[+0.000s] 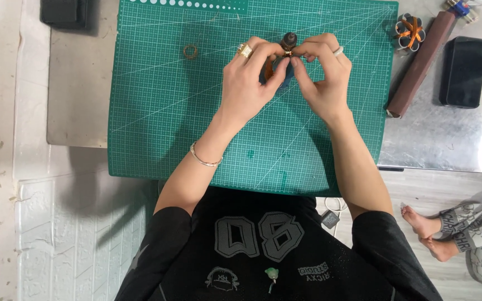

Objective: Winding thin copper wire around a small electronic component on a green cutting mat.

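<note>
While pinched between hands (285, 72): brown bottle (289, 40)

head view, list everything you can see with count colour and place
cutting mat: 1, green, gridded, on the table
table: 1, grey metal, under the mat
small ring: 1, brownish, on the mat's upper left
small craft piece: 1, dark top with orange and blue parts, pinched between both hands
long bar: 1, brown, right of the mat
black case: 1, on the table's right
orange-and-white bundle: 1, at the mat's top right corner
bare feet: 2, another person's, lower right
left hand: ringed, bracelet on the wrist
right hand: ringed
</note>
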